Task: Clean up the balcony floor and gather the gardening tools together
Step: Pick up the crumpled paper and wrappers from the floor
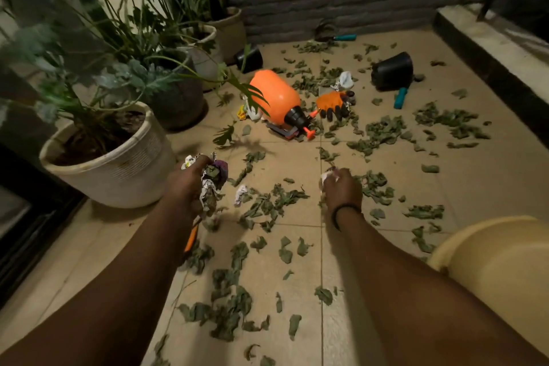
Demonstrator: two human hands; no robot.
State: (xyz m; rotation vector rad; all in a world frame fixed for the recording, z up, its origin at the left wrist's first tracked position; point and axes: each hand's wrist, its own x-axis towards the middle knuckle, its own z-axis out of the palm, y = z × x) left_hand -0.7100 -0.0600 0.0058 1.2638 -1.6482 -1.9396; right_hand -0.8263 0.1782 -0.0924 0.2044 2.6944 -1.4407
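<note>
Dry green leaves litter the tiled balcony floor. My left hand is shut on a bundle of crumpled paper and leaves; an orange-handled item shows just below that hand. Over the floor at the centre, my right hand closes on a white paper scrap. Another crumpled paper lies between my hands. Farther off lie an orange spray bottle on its side, an orange and black glove, a teal-handled tool and a teal-handled trowel by the wall.
Potted plants stand along the left, the nearest in a white pot. Two tipped black pots lie farther back. A cream bucket sits at the lower right. A raised ledge runs along the right, with a grey brick wall behind.
</note>
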